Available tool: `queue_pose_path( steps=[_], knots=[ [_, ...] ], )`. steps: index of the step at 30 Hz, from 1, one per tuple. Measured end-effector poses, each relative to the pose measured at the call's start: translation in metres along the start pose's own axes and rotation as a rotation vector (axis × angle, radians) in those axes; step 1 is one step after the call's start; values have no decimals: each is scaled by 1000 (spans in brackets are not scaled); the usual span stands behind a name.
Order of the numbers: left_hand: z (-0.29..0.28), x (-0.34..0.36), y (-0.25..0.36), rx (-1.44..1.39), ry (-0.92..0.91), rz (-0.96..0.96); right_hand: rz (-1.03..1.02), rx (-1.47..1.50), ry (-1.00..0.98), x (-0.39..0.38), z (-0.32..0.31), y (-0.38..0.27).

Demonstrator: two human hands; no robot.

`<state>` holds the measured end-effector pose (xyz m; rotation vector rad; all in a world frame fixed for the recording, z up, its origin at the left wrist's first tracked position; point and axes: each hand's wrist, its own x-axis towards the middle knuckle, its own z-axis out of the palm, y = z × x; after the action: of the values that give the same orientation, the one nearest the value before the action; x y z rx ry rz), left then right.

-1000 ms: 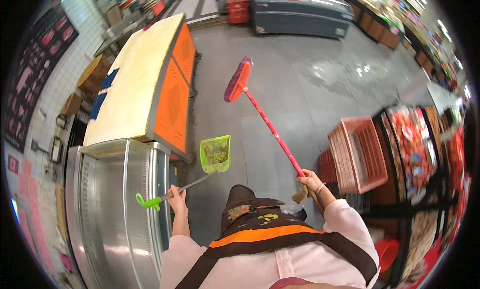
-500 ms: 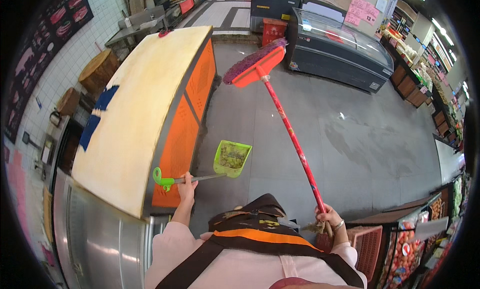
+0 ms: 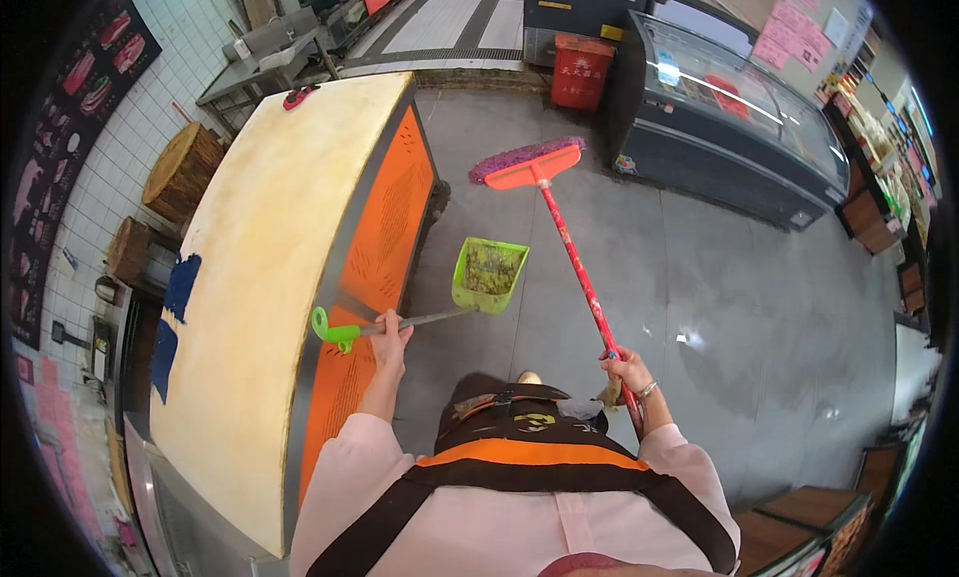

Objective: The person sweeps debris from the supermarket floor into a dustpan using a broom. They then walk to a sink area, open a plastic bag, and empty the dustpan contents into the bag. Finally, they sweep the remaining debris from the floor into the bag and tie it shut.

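Note:
My left hand is closed round the metal handle of a green dustpan, just right of its green grip; the pan, with debris in it, hangs low or rests on the floor ahead, which I cannot tell. My right hand grips the red handle of a broom, whose purple bristle head points forward, beyond the dustpan. Something brownish, which I cannot make out, hangs by my right hand. A long counter with a pale top and orange side stands beside my left arm.
Grey floor runs ahead and right. A glass-top chest freezer and red bin stand ahead. Tree-stump blocks and a steel sink table are beyond the counter. Shelving is at lower right.
I have moved forward along the counter; the steel unit and pink basket have largely left view. The broom head has swung rightward and appears lower, nearer the floor. Both handles remain held.

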<state>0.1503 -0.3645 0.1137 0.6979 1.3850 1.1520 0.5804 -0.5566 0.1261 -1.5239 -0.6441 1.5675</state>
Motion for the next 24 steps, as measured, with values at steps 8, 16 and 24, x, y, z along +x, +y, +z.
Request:
queue_pose_path(
  steps=[8,16,24],
  knots=[
    [163,197,35,-104,46,59,8,-78,24,225,-69,-161],
    [315,420,109,-162,21,48,7,-114,83,427,-102,-327],
    [417,614,199,-221,114,105,-40,-150,8,650,-116,-472]
  ],
)
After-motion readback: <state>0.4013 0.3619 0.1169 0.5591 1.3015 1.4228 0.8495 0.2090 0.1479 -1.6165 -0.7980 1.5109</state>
